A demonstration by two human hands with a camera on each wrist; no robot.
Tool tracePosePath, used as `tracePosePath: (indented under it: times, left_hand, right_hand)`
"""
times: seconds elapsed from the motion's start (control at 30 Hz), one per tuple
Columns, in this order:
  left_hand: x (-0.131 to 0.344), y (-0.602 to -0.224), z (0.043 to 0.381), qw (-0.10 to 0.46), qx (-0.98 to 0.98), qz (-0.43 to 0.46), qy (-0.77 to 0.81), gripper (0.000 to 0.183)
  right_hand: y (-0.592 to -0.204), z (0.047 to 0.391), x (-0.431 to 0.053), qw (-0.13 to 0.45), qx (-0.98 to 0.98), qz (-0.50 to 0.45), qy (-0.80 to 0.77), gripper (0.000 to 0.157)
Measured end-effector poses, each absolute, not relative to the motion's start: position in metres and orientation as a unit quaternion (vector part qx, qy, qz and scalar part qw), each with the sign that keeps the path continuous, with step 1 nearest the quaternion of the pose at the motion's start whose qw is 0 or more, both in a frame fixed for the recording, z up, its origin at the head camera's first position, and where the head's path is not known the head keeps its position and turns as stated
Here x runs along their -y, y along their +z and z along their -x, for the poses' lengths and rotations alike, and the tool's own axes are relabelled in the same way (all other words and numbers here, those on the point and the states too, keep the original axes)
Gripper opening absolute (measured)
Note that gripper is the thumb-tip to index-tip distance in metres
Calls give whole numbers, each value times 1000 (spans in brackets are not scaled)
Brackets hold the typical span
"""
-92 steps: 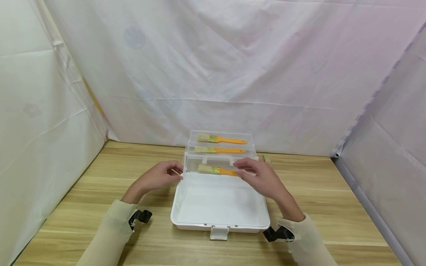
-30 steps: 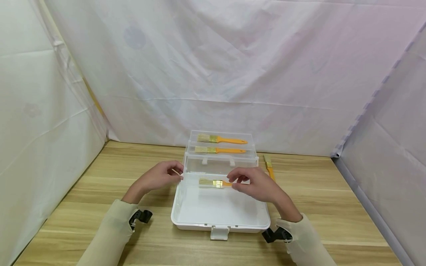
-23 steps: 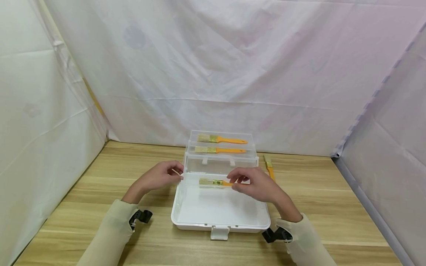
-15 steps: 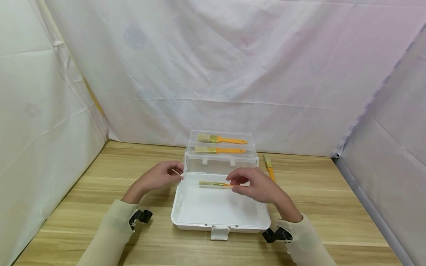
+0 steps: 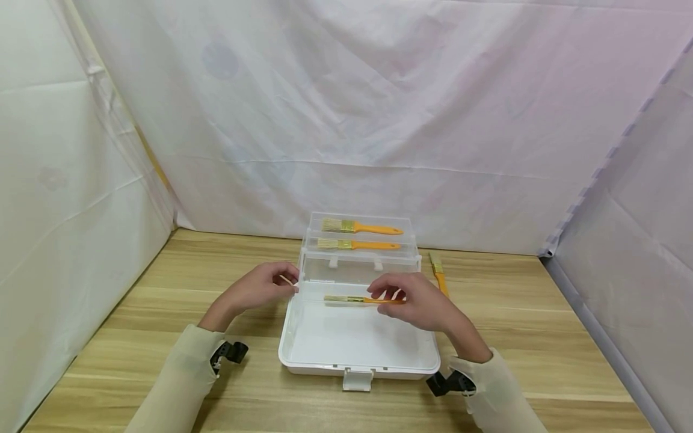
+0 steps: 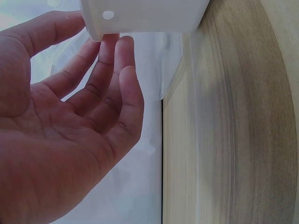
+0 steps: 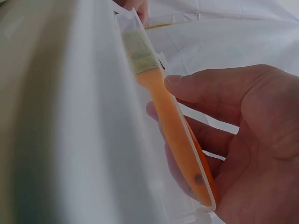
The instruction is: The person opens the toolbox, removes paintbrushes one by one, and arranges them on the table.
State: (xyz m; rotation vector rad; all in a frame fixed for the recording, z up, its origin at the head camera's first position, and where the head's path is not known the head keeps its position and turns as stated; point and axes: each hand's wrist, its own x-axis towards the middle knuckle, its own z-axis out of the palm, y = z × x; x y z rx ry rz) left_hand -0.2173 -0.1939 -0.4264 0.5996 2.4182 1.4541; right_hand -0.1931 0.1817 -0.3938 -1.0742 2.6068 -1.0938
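Note:
In the head view a white tiered storage box point(image 5: 360, 340) stands open, with clear trays raised at its back. My right hand point(image 5: 414, 300) curls its fingers and thumb around the orange handle of a paintbrush point(image 5: 346, 299), which lies edge-on along the lowest tray. The right wrist view shows this brush point(image 7: 175, 130) through clear plastic, fingers behind it and the thumb tip by the plastic edge. At the box's left side, my left hand point(image 5: 260, 287) pinches a white corner; the left wrist view shows its thumb and fingertips at that corner point(image 6: 145, 16).
Two more paintbrushes lie in the upper trays, a wider one point(image 5: 373, 228) above a narrower one point(image 5: 368, 245). Another paintbrush point(image 5: 438, 273) rests on the wooden table point(image 5: 541, 337) right of the box. A latch point(image 5: 357, 380) hangs at the front. White cloth point(image 5: 352, 120) surrounds the table.
My right hand has brought its paintbrush forward and down from the clear panel. The brush has turned from flat to edge-on. The left hand has stayed at the box corner.

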Motion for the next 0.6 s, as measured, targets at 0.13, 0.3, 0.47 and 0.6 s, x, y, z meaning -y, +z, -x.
tracePosePath:
  times: [0.13, 0.3, 0.47, 0.6]
  left_hand:
    - [194, -426, 217, 128, -832, -207, 499, 22]
    - [194, -426, 217, 129, -832, -205, 500, 21]
    - [194, -426, 217, 130, -832, -205, 500, 21]
    - [194, -426, 217, 130, -831, -204, 501, 21]
  right_hand:
    - [-393, 193, -182, 55, -865, 353, -352, 27]
    - [-391, 192, -182, 48, -872, 349, -339, 28]
    - [-390, 193, -184, 42, -877, 340, -336, 27]
    - [-389, 193, -185, 38, -879, 334, -340, 25]
